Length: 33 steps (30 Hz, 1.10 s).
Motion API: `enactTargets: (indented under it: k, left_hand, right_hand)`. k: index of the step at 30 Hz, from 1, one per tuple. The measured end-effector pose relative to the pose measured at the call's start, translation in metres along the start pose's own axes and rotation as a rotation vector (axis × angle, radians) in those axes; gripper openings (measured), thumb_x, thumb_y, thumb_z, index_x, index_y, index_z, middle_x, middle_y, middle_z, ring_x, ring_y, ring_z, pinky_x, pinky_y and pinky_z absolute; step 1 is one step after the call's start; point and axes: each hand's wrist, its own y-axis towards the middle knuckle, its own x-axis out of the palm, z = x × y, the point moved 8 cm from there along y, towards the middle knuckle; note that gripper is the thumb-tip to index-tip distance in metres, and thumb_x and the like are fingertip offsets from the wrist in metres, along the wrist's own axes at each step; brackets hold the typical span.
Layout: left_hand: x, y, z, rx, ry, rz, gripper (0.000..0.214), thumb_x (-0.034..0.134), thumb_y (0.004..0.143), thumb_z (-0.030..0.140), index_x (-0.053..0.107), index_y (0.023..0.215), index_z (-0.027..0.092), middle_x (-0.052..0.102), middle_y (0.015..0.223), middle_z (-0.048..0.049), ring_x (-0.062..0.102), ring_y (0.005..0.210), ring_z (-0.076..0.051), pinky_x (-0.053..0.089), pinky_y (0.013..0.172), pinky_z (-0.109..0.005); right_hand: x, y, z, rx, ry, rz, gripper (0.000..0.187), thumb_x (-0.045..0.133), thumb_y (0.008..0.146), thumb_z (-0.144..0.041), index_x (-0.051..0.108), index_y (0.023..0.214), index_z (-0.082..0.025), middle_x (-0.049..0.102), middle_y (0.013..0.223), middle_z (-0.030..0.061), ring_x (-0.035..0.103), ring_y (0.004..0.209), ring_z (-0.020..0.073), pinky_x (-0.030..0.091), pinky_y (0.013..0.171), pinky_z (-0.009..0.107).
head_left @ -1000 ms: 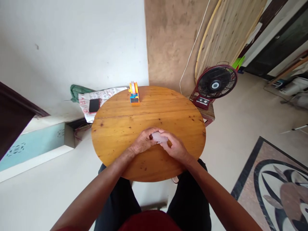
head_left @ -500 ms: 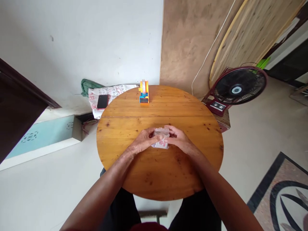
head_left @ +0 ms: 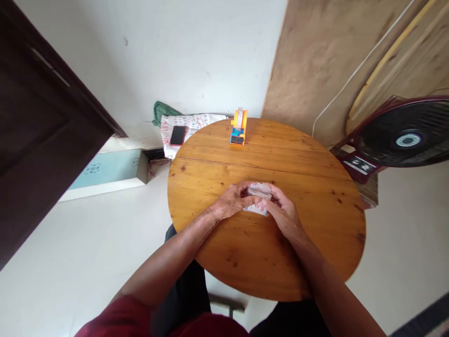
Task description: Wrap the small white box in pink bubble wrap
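Between my two hands is a small clear plastic bag (head_left: pixel 259 189) with pink-red print on its near side. My left hand (head_left: pixel 233 200) grips its left edge, thumb laid across the front. On the other side my right hand (head_left: pixel 283 209) holds the right edge, its thumb pressed on the front near the left thumb and its fingers curled behind. The bag's upper part looks loose and crinkled. What it contains, if anything, I cannot make out. Both hands are over the near half of the round wooden table (head_left: pixel 217 164).
An orange and blue tape dispenser (head_left: pixel 238 127) stands at the table's far edge. Beyond the left edge, a black phone (head_left: pixel 178 135) lies on a printed white sack (head_left: pixel 199 122). A dark red fan (head_left: pixel 403 135) stands at the right, and a dark door (head_left: pixel 45 107) is at the left.
My view has swung left, so everything sits further right in the picture. Both thumbs have come closer together on the front of the bag. Both hands keep their hold.
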Motion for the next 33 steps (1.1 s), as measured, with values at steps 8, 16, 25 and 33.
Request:
enactTargets:
  k: [8, 16, 25, 33]
  left_hand:
    - [-0.002, 0.003, 0.002, 0.067, 0.165, 0.030, 0.055, 0.076, 0.073, 0.052, 0.067, 0.112, 0.014, 0.071, 0.100, -0.0084, 0.065, 0.089, -0.020, 0.050, 0.080, -0.028]
    - [-0.011, -0.001, 0.002, 0.138, 0.496, 0.165, 0.057, 0.067, 0.083, 0.045, 0.058, 0.131, 0.016, 0.065, 0.126, -0.0114, 0.060, 0.115, -0.026, 0.046, 0.104, -0.038]
    - [-0.013, 0.002, -0.011, 0.117, 0.276, 0.179, 0.084, 0.072, 0.079, 0.050, 0.039, 0.147, 0.013, 0.052, 0.143, -0.0158, 0.052, 0.129, -0.029, 0.038, 0.115, -0.043]
    - [-0.014, 0.006, -0.019, 0.087, 0.028, 0.221, 0.092, 0.085, 0.065, 0.048, 0.046, 0.140, 0.012, 0.062, 0.129, -0.0166, 0.061, 0.113, -0.026, 0.048, 0.101, -0.039]
  right_hand:
    - [-0.008, 0.005, 0.010, 0.029, -0.122, 0.070, 0.059, 0.066, 0.082, -0.048, 0.057, 0.132, -0.020, 0.068, 0.121, 0.0112, 0.067, 0.104, 0.0275, 0.055, 0.088, 0.041]
    - [-0.004, 0.004, 0.009, -0.035, -0.091, 0.048, 0.055, 0.063, 0.085, -0.045, 0.055, 0.133, -0.020, 0.065, 0.127, 0.0105, 0.062, 0.114, 0.0277, 0.051, 0.098, 0.042]
    - [-0.004, 0.002, 0.003, -0.154, -0.194, 0.086, 0.052, 0.056, 0.091, -0.041, 0.053, 0.138, -0.021, 0.061, 0.134, 0.0107, 0.058, 0.122, 0.0268, 0.044, 0.107, 0.045]
    - [-0.007, -0.002, -0.002, -0.227, -0.248, 0.151, 0.048, 0.057, 0.091, -0.035, 0.052, 0.138, -0.023, 0.066, 0.126, 0.0100, 0.063, 0.115, 0.0261, 0.047, 0.103, 0.046]
